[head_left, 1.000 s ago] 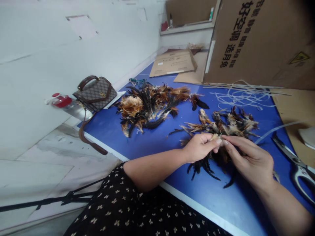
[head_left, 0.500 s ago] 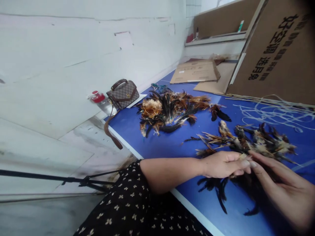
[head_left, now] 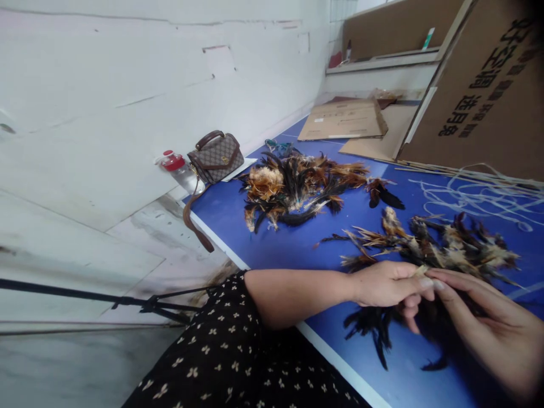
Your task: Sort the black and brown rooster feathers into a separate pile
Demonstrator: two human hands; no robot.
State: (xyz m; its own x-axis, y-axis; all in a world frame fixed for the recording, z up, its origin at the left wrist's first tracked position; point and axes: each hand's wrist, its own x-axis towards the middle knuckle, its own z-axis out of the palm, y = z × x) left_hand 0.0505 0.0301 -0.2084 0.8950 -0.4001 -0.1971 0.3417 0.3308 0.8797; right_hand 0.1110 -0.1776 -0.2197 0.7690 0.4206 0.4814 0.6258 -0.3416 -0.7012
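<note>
My left hand [head_left: 393, 286] reaches in from the left, its thumb and forefinger pinched on the pale quill end [head_left: 420, 271] of a feather. Against its fingertips, my right hand [head_left: 488, 328] is closed with thumb and fingers together on dark feathers, which are blurred and partly hidden. Black feathers [head_left: 374, 331] show below the left hand; whether they are held or lie on the table I cannot tell. Just behind both hands spreads a row of brown, black and cream feathers [head_left: 450, 246]. Farther left is a larger feather pile [head_left: 293, 178].
All this is on a blue table [head_left: 272, 249]. Tangled white plastic strips [head_left: 471, 195] lie at the right. Cardboard sheets [head_left: 344, 120] and a large upright carton [head_left: 480, 85] stand behind. A handbag [head_left: 216, 158] and a red-capped bottle [head_left: 178, 170] are near the wall.
The view has shifted slightly. Some of my left hand's lower fingers have uncurled downward, while both hands stay together at the fingertips.
</note>
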